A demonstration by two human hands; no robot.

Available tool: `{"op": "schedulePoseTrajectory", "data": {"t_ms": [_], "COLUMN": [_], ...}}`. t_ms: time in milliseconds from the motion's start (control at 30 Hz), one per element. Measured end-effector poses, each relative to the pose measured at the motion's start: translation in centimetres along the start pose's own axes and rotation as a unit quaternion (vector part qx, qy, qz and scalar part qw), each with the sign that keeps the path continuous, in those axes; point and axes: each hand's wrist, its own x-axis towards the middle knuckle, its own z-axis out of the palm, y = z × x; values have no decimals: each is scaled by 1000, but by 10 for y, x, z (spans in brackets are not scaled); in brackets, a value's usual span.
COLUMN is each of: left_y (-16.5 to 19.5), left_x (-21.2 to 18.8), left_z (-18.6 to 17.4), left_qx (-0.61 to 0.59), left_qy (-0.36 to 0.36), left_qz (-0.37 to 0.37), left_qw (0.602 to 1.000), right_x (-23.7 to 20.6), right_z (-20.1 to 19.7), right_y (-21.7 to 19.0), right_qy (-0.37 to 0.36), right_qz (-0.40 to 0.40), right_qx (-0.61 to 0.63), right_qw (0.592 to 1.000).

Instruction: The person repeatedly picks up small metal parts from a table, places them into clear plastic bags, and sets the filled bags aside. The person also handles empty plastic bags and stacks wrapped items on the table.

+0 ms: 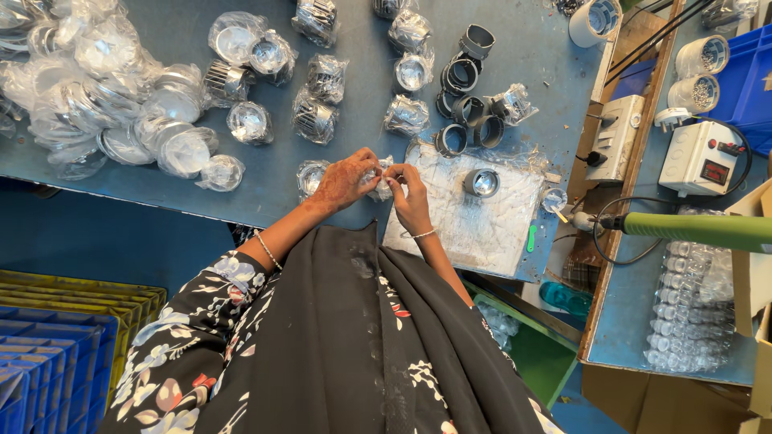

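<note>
Hands: left hand (344,182) and right hand (408,195) are pinched together on a small clear-wrapped part (381,183), just left of the scratched work board (470,217).
Packages: clear bagged round fittings (121,96) are heaped far left of the board.
Unclear: the part's shape is hidden by fingers.

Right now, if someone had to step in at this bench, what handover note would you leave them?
Left hand and right hand are together at the bench edge, both pinching one small clear-bagged part; its exact kind is hidden by the fingers.
One unbagged shiny reflector sits on the scuffed work board.
Bare black rings lie in a cluster behind the board.
Done: many bagged parts are scattered across the blue table, with a big heap of bagged reflectors at far left.
Left: the piece in hand, the reflector on the board and the bare rings appear still unbagged.
</note>
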Motion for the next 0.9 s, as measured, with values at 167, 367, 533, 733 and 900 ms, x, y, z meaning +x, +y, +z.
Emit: {"op": "schedulePoseTrajectory", "data": {"t_ms": [167, 367, 533, 733, 900], "left_y": [-4, -18, -26, -14, -7], "left_x": [0, 6, 16, 17, 19], "left_z": [0, -7, -8, -10, -9], "left_qx": [9, 76, 78, -72, 35], "left_qy": [-14, 55, 88, 64, 20], "left_qz": [2, -89, -91, -116, -176], "left_qw": [1000, 992, 989, 989, 984], "right_x": [6, -7, -22, -22, 11], "right_z": [-4, -15, -21, -10, 1], "right_y": [-7, 12, 43, 44, 22], "right_qy": [-42, 25, 73, 96, 40], "right_qz": [-54, 35, 191, 130, 163], "right_qx": [-128, -80, 105, -28, -82], "right_qw": [989, 996, 973, 986, 983]}}
